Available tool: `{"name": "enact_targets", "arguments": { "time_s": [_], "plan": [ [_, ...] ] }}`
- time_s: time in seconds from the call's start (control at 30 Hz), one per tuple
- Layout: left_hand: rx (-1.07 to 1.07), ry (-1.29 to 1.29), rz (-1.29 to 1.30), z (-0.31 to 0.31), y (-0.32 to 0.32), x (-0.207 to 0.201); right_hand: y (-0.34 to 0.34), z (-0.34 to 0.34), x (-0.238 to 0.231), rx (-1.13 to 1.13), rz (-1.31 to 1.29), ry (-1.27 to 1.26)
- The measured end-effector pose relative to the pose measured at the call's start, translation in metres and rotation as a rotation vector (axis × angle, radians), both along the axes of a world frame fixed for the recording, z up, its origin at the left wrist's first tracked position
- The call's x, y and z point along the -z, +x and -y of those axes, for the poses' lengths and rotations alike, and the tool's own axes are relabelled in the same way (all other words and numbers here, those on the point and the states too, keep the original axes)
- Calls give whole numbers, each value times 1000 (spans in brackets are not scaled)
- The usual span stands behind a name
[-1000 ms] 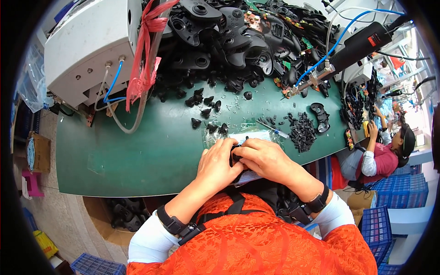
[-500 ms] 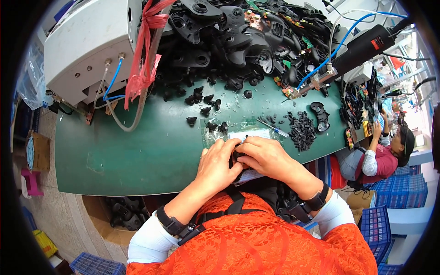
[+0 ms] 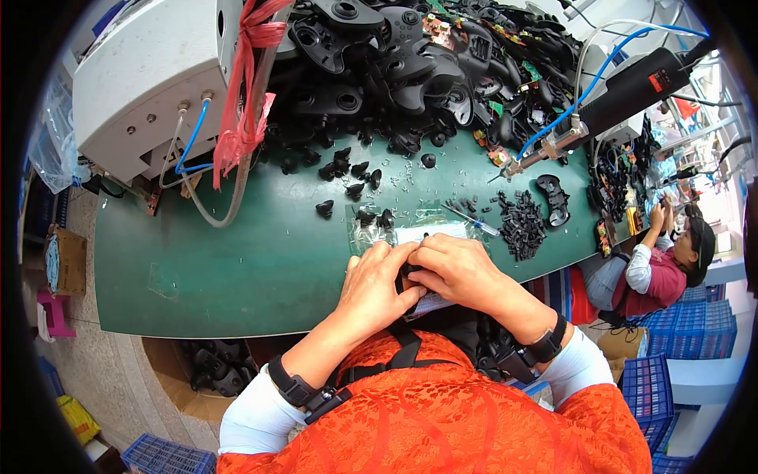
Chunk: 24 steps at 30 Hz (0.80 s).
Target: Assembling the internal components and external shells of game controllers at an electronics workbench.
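Observation:
My left hand (image 3: pixel 373 278) and my right hand (image 3: pixel 458 267) meet at the near edge of the green table, fingers closed round a small black plastic part (image 3: pixel 407 276). My fingers cover most of it, so its exact kind is hidden. Just beyond my hands lies a clear plastic bag (image 3: pixel 365 236) beside a white sheet (image 3: pixel 430 232). A screwdriver (image 3: pixel 483 226) rests to the right of the sheet. Several black dome-shaped pieces (image 3: pixel 355 190) are scattered ahead of my left hand. Right of my right hand sits a heap of small black pieces (image 3: pixel 521 227).
Black game controller shells (image 3: pixel 410 67) are piled along the back of the table. An electric screwdriver (image 3: pixel 632 87) hangs at the right, above a single controller shell (image 3: pixel 553 200). A grey machine (image 3: pixel 150 87) stands at the left. A co-worker (image 3: pixel 659 268) sits at the far right.
My hands stay together round the black part with hardly any shift. The hanging electric screwdriver has swung slightly to the right. The co-worker's hands have moved.

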<state>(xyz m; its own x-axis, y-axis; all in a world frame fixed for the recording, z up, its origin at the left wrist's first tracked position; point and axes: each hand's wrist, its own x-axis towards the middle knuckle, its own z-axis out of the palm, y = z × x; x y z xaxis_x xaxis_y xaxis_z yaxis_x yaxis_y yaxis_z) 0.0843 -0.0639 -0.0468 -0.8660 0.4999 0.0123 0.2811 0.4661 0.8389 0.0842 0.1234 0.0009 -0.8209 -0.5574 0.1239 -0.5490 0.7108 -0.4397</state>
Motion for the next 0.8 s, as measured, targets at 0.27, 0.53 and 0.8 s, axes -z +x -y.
{"name": "enact_targets", "arguments": {
  "time_s": [0.27, 0.53, 0.8],
  "plan": [
    [22, -13, 56, -1, -2, 1, -5, 0, -2, -7, 61, 11],
    [-22, 34, -9, -4, 2, -5, 15, -47, -25, 317, -58, -319],
    [123, -62, -492, -18, 0, -8, 34, -53, -7, 229, 50, -124]
  ]
}}
